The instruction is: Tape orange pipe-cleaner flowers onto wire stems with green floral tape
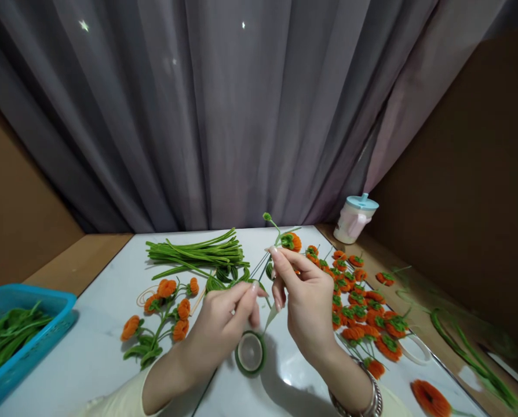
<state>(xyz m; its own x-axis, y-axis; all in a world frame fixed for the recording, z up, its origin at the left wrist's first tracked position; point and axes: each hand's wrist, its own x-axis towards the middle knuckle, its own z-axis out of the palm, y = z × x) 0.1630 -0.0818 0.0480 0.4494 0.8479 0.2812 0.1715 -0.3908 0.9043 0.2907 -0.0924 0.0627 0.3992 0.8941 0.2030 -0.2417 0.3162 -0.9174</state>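
Over the white tabletop, both hands are up and busy, close together, fingertips almost meeting! Right hand: thumb and forefinger pressed together, a firm pinch on the slim stems of a flower spray, its orange bloom and one small green bud poking out above the knuckles. Left hand: lower and nearer, thumb and forefinger nipped on the lower ends of those same stems, a touch of blur there. Just beneath, a green tape roll sits on the table, and a pale tape strip rises from it into the gap between the hands; its upper end is hard to follow.

Lettering now, and the cup with the blue lid at the back right carries a mark too small to read. Star shapes glint on the grey curtain.

Look left: a leafy spray with orange blooms lies beside the left forearm, the bundle of green stems behind it, a blue basket of green leaves at the edge. And on the right, a crowd of orange flower heads spreads just beyond the wrist!
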